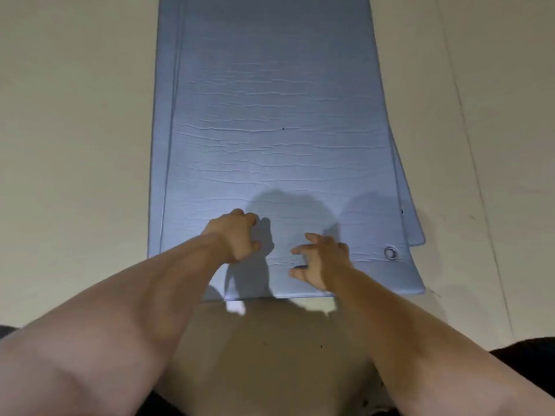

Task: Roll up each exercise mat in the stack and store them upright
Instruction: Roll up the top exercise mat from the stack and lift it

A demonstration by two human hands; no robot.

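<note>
A stack of blue-grey exercise mats lies flat on the floor, stretching away from me. The top mat (270, 115) has a creased surface and a metal eyelet (390, 253) near its front right corner. The edge of a lower mat (416, 232) sticks out on the right. My left hand (237, 235) hovers over the near end with its fingers curled and holds nothing. My right hand (322, 259) is just to the right, fingers spread and bent above the mat, also holding nothing. Both cast shadows on the mat.
A pale beige floor (75, 145) surrounds the mats on both sides and in front. A thin seam line (480, 175) runs along the floor to the right. My dark clothing shows at the bottom corners.
</note>
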